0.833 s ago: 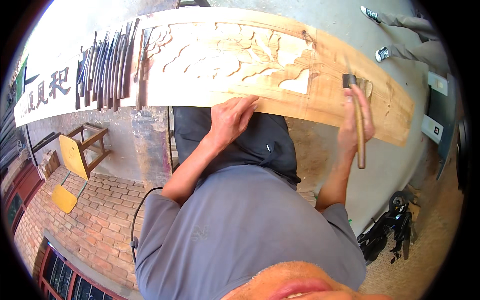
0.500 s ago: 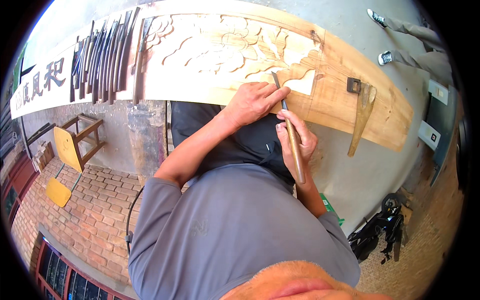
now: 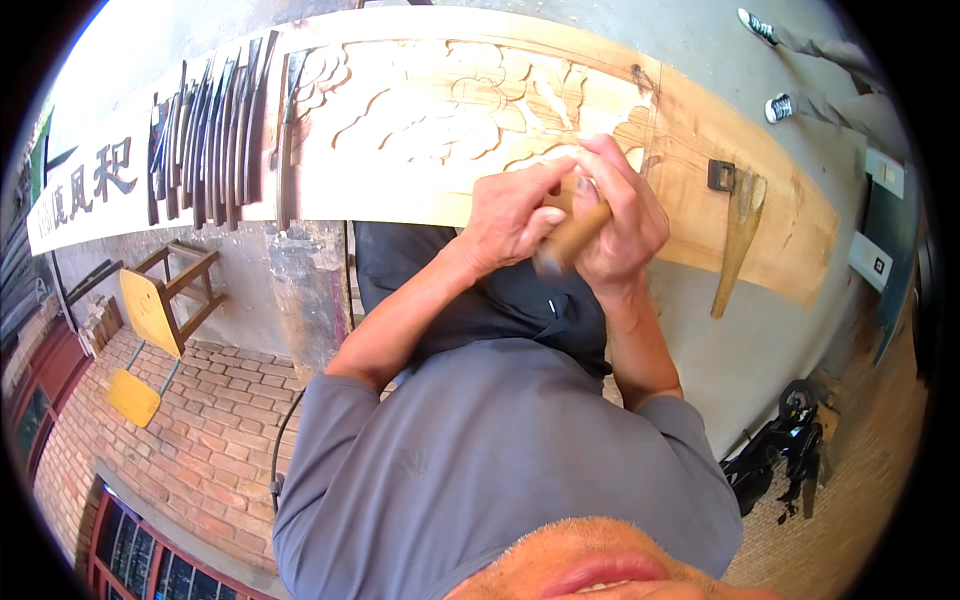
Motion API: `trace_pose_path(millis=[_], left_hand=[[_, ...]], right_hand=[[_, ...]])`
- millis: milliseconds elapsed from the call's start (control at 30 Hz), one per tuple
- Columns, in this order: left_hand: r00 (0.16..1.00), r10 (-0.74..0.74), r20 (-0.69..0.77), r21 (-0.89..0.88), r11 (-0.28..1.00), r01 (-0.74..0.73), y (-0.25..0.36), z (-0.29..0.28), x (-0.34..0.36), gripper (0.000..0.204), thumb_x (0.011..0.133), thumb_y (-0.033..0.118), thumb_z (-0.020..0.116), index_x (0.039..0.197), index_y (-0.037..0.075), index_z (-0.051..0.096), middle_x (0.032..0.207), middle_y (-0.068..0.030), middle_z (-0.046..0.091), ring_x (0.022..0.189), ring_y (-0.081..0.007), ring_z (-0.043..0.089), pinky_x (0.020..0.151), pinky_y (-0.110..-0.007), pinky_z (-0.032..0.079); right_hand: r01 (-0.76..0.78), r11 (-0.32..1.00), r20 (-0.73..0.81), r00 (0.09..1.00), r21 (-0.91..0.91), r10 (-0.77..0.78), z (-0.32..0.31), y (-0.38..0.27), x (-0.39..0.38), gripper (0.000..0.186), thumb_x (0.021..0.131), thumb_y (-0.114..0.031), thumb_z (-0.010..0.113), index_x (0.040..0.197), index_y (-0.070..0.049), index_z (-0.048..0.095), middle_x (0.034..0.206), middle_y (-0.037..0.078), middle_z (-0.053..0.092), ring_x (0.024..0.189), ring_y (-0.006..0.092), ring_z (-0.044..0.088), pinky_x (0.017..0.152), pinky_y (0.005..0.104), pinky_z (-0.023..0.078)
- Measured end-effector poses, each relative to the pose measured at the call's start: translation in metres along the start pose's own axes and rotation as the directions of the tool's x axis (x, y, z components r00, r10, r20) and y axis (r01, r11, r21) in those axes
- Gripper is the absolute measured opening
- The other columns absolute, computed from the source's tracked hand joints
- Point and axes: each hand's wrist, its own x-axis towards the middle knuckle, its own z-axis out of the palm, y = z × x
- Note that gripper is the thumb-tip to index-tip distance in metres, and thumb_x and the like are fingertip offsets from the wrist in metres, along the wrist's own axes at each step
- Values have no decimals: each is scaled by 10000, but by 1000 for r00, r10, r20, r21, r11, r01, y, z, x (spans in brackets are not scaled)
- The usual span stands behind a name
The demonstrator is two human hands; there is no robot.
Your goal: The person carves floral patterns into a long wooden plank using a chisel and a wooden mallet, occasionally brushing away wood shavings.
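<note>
Wood-handled tool [image 3: 577,240] is between the 2 hands, butt end angled up toward the wearer and blurred; its working end is hidden by fingers, so can't tell if it touches wood. Right hand [image 3: 630,220] grasps the handle, fingers wrapped over it. Left hand [image 3: 505,215] is curled close against it, thumb alongside; can't tell whether its hidden fingers grip too.

Under and beyond both hands: carved board [image 3: 700,222], shallow relief of curved outlines mostly ahead and left of them, glare washing out part.

Risks, my judgement: fingers bunch around the concealed end, so if it's sharp, a slip could nick one, left hand likeliest. A loose grip or too steep an angle could gouge across the relief. Glare could hide an outline and cause a stray cut.

Right of the right hand: dark square block [image 3: 721,176] with a hole, and beside it a tapered wooden handle [image 3: 736,250] overhanging the near edge; an arm bump there could knock it off. Well left of the left hand: row of slim tools [image 3: 210,150] side by side, 1 separate tool [image 3: 287,140] nearer, easily scattered if the board gets jolted. Farther left, white sheet [image 3: 70,215] with black brushwork. Far right, beyond the board, another person's shoes [image 3: 778,108].
</note>
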Motion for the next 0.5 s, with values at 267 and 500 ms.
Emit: trace_pose_path(millis=[267, 500], left_hand=[[888, -283, -364, -586, 810, 18, -17, -15, 2, 1295, 879, 957, 593, 1612, -84, 356, 1475, -186, 576, 1377, -283, 574, 1191, -421, 443], [949, -285, -137, -809, 585, 59, -27, -48, 21, 1152, 951, 838, 620, 1675, -6, 323, 1606, -284, 489, 1513, -438, 487, 1300, -592, 347]], right_hand=[[-30, 983, 18, 999, 181, 27, 136, -4, 45, 537, 1007, -615, 727, 869, -144, 510, 542, -56, 454, 402, 89, 452, 349, 291, 386], [59, 956, 88, 992, 287, -88, 170, -5, 69, 390, 877, -413, 898, 896, -125, 636, 692, 14, 629, 592, 202, 701, 513, 352, 553]])
